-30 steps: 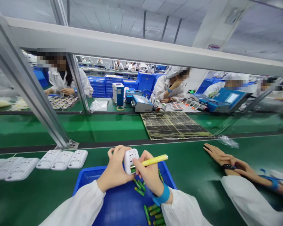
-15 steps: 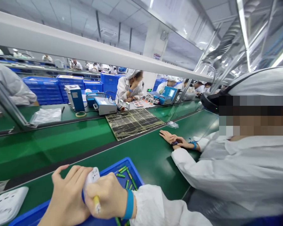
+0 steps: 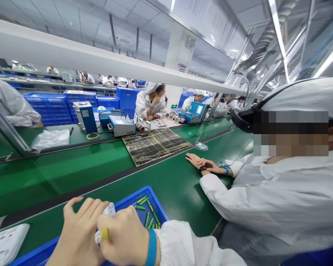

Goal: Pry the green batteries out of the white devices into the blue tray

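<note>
Low in the head view, my left hand [image 3: 79, 231] is closed around a white socket block [image 3: 109, 209], of which only a slotted end shows. My right hand [image 3: 126, 234], with a blue wristband, presses against it in a fist. Out of that fist sticks a yellow handle [image 3: 102, 235] with a pale round end; its other end is hidden. Beneath both hands lies a blue tray [image 3: 162, 210] holding several green batteries [image 3: 154, 214]. Another white socket block [image 3: 7, 244] rests to the left of the tray.
At my right a co-worker [image 3: 266, 203] leans on the green bench [image 3: 180, 195], both hands on it. Ahead lie a dark gridded mat [image 3: 158, 146] and a small plastic bag [image 3: 202, 146]. Blue-and-white test boxes [image 3: 122, 125] stand beyond, before another seated worker [image 3: 150, 105].
My right fist has turned, so the yellow handle's end has swung up and to the left. Less of the white socket block shows. The view has shifted slightly.
</note>
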Demonstrator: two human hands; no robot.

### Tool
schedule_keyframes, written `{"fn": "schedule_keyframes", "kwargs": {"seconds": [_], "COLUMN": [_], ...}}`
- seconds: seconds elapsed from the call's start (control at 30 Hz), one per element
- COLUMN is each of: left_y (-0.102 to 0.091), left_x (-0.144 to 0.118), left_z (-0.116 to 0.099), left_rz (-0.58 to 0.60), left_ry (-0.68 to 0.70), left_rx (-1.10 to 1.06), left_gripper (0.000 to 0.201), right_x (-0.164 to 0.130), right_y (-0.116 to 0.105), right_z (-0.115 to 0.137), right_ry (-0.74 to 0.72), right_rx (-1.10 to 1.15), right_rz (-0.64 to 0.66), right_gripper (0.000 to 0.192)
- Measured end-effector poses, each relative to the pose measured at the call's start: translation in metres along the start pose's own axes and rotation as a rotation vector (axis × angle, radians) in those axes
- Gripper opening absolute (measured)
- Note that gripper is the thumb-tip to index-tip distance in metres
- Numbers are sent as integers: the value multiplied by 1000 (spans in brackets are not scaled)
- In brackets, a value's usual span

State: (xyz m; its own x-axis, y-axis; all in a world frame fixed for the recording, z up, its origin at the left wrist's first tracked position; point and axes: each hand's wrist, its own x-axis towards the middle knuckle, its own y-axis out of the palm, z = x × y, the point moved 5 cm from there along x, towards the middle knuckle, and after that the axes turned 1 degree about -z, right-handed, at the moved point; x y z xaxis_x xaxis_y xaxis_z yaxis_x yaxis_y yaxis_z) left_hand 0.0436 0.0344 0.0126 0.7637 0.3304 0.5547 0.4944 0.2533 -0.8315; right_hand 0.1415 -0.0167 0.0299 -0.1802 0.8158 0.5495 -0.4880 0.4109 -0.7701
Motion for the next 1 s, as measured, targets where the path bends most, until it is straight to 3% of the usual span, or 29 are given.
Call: {"fn": "schedule_keyframes", "kwargs": {"seconds": [0.1, 0.23, 0.43, 0.57, 0.67, 1.0], "left_y": [-11, -23, -15, -16, -19, -25], "left_x": [-2, -7, -4, 0, 2, -2], "left_z": [8, 24, 20, 11, 7, 8], "left_rz": [-26, -129, -88, -50, -51, -165], "left_ry": [-124, -338, -341, -354, -374, -411], "left_rx": [-60, -214, -296, -381, -422, -419], "left_gripper": [49, 55, 61, 62, 61, 66], "right_x": [2, 1, -4, -12, -20, -22], "right_y": [-8, -14, 7, 11, 10, 8], "right_z": [-17, -42, -41, -53, -60, -54], "right_ry": [138, 411, 494, 578, 579, 581], "right_rx": [-7, 311, 818, 1051, 1098, 945], "right_rz": [-35, -200, -310, -481, -579, -469], "right_gripper": [4, 23, 37, 44, 44, 47]}}
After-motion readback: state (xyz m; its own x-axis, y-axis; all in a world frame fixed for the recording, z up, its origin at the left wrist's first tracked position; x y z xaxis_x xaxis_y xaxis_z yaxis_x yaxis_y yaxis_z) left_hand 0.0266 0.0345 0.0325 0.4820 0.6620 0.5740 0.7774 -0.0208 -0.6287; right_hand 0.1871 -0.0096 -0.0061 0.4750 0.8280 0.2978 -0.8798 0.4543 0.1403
